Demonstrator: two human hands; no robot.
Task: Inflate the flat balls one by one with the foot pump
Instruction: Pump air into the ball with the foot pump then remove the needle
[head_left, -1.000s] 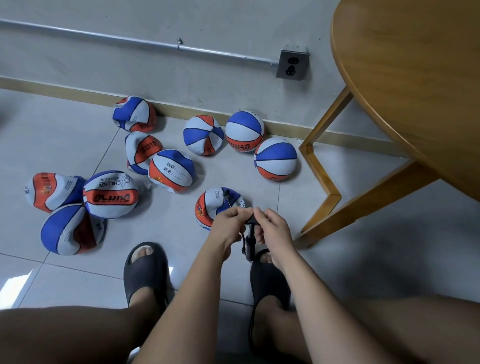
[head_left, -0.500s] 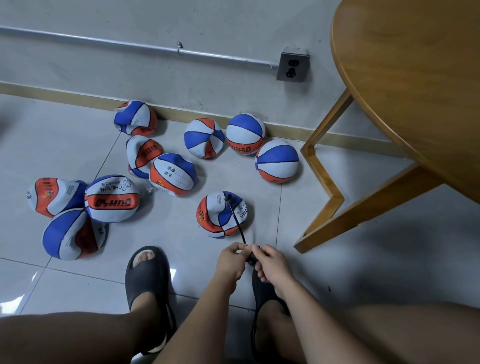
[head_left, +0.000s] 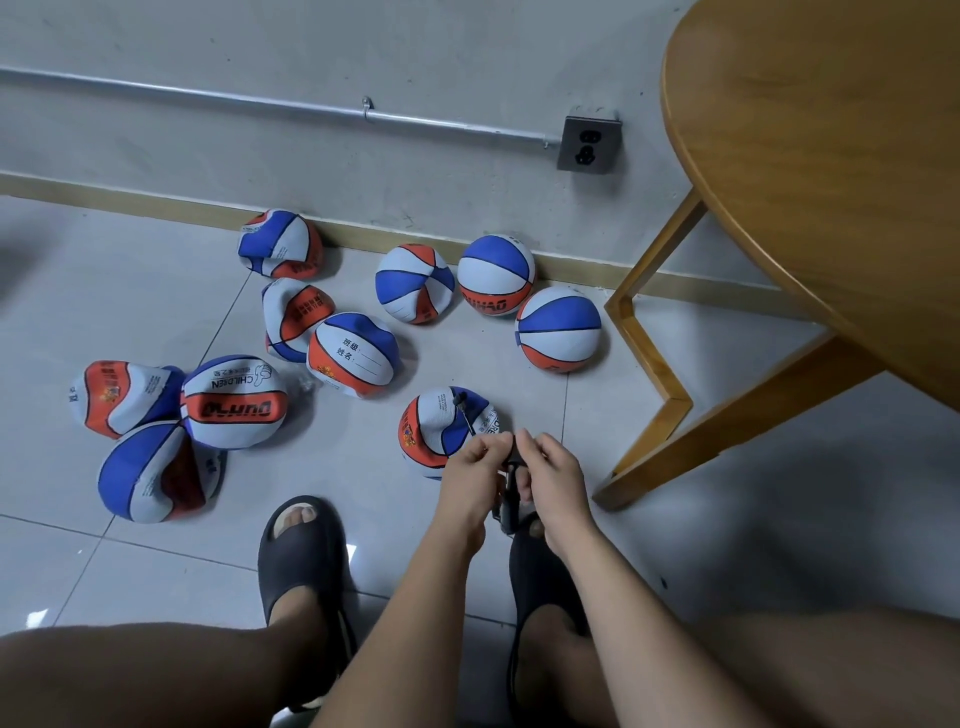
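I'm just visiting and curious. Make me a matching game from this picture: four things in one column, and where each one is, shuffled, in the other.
Things:
1. pump
2. wall socket
3. wooden table
4. hose

Places:
A. at the end of the metal pipe
B. plugged into a flat ball
C. upper right, on angled legs
D. top gripped by the left hand and right hand

Pairs: 1-D, 2-A, 3-C, 4-B.
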